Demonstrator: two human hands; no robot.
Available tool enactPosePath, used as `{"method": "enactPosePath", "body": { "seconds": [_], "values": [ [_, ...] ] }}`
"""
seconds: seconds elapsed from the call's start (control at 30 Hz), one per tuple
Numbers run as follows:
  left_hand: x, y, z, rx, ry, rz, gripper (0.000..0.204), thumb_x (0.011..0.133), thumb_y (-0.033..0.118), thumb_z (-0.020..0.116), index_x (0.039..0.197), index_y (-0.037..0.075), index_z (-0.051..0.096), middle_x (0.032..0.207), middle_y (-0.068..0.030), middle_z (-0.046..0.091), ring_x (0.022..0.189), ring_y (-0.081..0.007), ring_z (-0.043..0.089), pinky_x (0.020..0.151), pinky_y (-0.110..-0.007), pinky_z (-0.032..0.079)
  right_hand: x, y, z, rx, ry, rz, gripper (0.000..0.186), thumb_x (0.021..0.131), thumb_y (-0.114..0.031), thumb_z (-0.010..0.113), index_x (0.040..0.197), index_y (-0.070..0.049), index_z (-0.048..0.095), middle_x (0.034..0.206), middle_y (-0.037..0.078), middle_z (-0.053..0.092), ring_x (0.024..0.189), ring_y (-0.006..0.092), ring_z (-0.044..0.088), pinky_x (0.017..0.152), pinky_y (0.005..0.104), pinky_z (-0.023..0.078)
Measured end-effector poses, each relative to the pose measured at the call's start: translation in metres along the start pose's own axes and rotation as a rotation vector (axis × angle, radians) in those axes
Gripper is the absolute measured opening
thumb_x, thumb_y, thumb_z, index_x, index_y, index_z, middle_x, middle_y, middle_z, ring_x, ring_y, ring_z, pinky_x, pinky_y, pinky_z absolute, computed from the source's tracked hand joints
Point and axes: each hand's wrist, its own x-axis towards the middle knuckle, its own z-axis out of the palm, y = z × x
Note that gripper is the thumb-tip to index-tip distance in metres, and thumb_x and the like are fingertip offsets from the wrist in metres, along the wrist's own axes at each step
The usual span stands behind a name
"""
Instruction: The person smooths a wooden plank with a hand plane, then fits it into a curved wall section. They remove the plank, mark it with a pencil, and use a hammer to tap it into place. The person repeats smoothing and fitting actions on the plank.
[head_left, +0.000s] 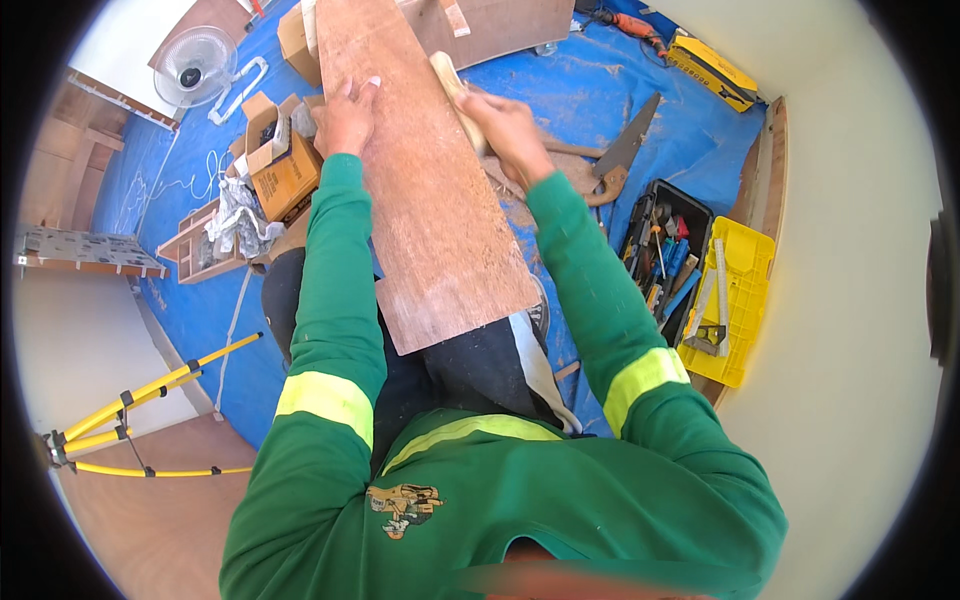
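A long plywood board (440, 240) slants away from me across my lap, over my dark trousers. My left hand (343, 120) grips its left edge, fingertips on the top face. My right hand (510, 135) is closed around a pale oblong block (450, 85), held against the board's right edge; its exact kind is unclear. A handsaw (632, 135) lies on wooden offcuts just right of that hand, partly hidden by it.
Blue sheeting (590, 90) covers the floor. An open toolbox (735, 300) and yellow case (710, 75) sit rightward by a wall. Cartons (285, 180), a white fan (190, 72) and a yellow tripod (130, 400) are leftward. A plywood box (500, 30) stands ahead.
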Motion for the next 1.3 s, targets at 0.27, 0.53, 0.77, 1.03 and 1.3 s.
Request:
{"method": "enactPosePath", "body": {
  "seconds": [0.27, 0.53, 0.77, 1.03, 1.3],
  "values": [
    [0.0, -0.018, 0.005, -0.013, 0.008, 0.017, 0.081, 0.1, 0.071, 0.055, 0.161, 0.019, 0.054, 0.149, -0.0218, 0.065, 0.149, -0.0381, 0.047, 0.118, -0.052, 0.043, -0.197, -0.002, -0.037, -0.293, 0.109, 0.086, 0.063, 0.1, -0.04, 0.077, 0.143, 0.004, 0.067, 0.126, 0.02, 0.077, 0.117, 0.0233, 0.072, 0.102, 0.0373, 0.056],
    [0.008, -0.021, 0.0, -0.029, 0.026, 0.004, 0.086, 0.099, 0.069, 0.059, 0.159, 0.008, 0.055, 0.152, -0.0243, 0.062, 0.147, -0.0432, 0.051, 0.123, -0.05, 0.038, 0.099, 0.005, 0.049, 0.104, 0.042, 0.003, 0.042, 0.095, -0.027, 0.08, 0.118, 0.008, 0.079, 0.101, 0.015, 0.08, 0.084, 0.0178, 0.074, 0.07, 0.0333, 0.058],
    [-0.009, -0.021, -0.018, -0.037, 0.01, 0.0, 0.085, 0.099, 0.07, 0.059, 0.159, 0.009, 0.056, 0.15, -0.0226, 0.064, 0.148, -0.0432, 0.048, 0.122, -0.05, 0.037, 0.063, 0.006, 0.042, 0.113, -0.027, 0.089, 0.049, 0.094, -0.027, 0.082, 0.123, 0.011, 0.076, 0.108, 0.016, 0.08, 0.086, 0.0199, 0.075, 0.074, 0.035, 0.06],
    [-0.019, -0.039, -0.021, -0.179, 0.034, 0.054, 0.084, 0.097, 0.07, 0.062, 0.156, 0.01, 0.059, 0.147, -0.0267, 0.065, 0.145, -0.0412, 0.051, 0.118, -0.049, 0.042, 0.083, 0.028, 0.053, 0.001, 0.047, -0.02, 0.047, 0.092, -0.03, 0.082, 0.117, 0.009, 0.079, 0.098, 0.014, 0.079, 0.082, 0.0182, 0.073, 0.066, 0.036, 0.057],
    [-0.013, -0.037, -0.033, -0.134, 0.035, 0.023, 0.084, 0.097, 0.068, 0.065, 0.155, 0.008, 0.059, 0.143, -0.0348, 0.064, 0.136, -0.0452, 0.061, 0.117, -0.047, 0.045, 0.155, 0.003, 0.086, 0.033, 0.016, -0.058, 0.044, 0.093, -0.03, 0.081, 0.111, 0.009, 0.08, 0.09, 0.014, 0.078, 0.069, 0.0163, 0.069, 0.057, 0.0343, 0.054]
  ]
}}
